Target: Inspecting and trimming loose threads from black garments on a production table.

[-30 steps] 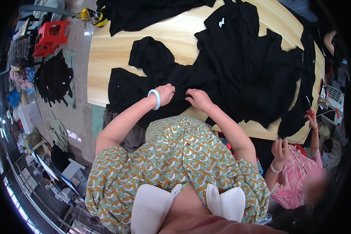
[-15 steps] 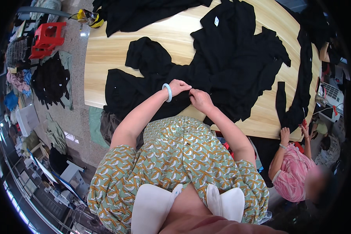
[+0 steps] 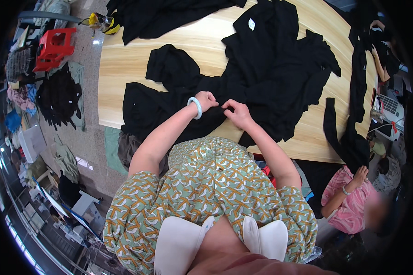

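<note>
One spread of black cloth [image 3: 257, 82] lies across one wooden bench [image 3: 202, 36]. At its near side are two hands: the left hand [image 3: 208, 101], fingers bunched, and the right hand [image 3: 237, 114], thumb and forefinger curled; I cannot tell whether either grips. One pale bracelet [image 3: 198, 108] sits behind the left hand.

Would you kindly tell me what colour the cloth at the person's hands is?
The cloth is black; it shows best in the head view.
</note>
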The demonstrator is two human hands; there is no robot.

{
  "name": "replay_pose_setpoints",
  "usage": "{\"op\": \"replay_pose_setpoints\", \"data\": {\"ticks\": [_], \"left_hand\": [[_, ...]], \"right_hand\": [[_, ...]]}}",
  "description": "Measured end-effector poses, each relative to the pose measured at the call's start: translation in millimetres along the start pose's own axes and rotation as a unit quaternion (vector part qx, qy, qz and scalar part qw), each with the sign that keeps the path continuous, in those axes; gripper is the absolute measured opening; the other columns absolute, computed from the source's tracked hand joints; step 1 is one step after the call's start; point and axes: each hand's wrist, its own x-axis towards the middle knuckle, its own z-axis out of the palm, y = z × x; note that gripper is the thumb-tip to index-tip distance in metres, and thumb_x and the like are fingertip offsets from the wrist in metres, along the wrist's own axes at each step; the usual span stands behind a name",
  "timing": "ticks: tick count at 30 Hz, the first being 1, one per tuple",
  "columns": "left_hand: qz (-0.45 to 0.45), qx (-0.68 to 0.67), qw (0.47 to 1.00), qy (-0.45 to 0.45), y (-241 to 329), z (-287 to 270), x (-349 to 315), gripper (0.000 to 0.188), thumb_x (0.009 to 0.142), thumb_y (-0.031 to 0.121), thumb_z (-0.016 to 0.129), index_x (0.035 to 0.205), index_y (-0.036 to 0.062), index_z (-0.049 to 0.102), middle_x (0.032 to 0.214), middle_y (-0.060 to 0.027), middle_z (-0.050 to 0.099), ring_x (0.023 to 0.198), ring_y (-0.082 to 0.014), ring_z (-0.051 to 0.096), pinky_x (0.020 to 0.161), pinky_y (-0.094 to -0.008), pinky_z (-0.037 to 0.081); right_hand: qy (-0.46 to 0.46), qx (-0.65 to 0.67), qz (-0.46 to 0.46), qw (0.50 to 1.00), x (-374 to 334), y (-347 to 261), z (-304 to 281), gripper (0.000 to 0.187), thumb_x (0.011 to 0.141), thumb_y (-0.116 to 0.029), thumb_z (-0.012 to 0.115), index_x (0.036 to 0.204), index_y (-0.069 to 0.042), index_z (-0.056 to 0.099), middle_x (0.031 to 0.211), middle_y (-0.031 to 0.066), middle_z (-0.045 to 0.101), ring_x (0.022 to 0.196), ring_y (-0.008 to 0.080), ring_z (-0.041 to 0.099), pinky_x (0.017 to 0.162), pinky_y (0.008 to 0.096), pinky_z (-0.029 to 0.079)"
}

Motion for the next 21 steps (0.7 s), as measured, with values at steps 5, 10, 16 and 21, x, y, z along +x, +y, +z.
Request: {"op": "replay_pose_setpoints", "data": {"ticks": [5,10,16,21], "left_hand": [[0.199,0.208,0.936,0.204,10.1,8.8,-6.2,0.015,0.066,0.011,0.068,0.076,0.0018,0.06,0.071,-0.0107,0.061,0.064,-0.0186,0.06,0.061,-0.0286,0.047],[0.241,0.025,0.961,0.135,17.4,4.2,-4.9,0.018,0.073,0.011,0.062,0.087,-0.0009,0.062,0.077,-0.0078,0.064,0.069,-0.0112,0.059,0.064,-0.0233,0.047],[0.231,0.04,0.961,0.149,16.1,-3.9,-6.6,0.011,0.074,0.008,0.06,0.081,0.0001,0.063,0.074,-0.0069,0.063,0.068,-0.0101,0.058,0.063,-0.0229,0.046],[0.182,0.007,0.977,0.108,23.0,-4.9,-13.7,0.006,0.072,0.004,0.058,0.073,-0.0015,0.062,0.07,-0.0049,0.062,0.065,-0.0087,0.056,0.062,-0.0215,0.044]], "right_hand": [[-0.051,0.256,0.097,0.961,9.4,3.8,-1.6,0.008,0.077,-0.002,0.052,0.086,-0.003,0.053,0.072,-0.0056,0.05,0.066,0.0019,0.044,0.059,0.0183,0.037],[-0.004,0.315,0.064,0.947,11.2,-10.4,-3.0,0.01,0.077,-0.001,0.051,0.086,-0.004,0.053,0.074,-0.0052,0.05,0.067,0.0016,0.043,0.06,0.0167,0.036],[0.021,0.357,0.06,0.932,17.0,-20.3,-2.7,0.009,0.074,-0.005,0.055,0.082,-0.006,0.056,0.072,-0.0002,0.056,0.066,0.0061,0.051,0.058,0.0215,0.042],[0.128,-0.007,-0.027,0.991,16.6,-26.0,-2.3,0.009,0.066,-0.011,0.055,0.074,-0.007,0.057,0.072,0.0116,0.06,0.068,0.0302,0.058,0.06,0.0393,0.046]]}}
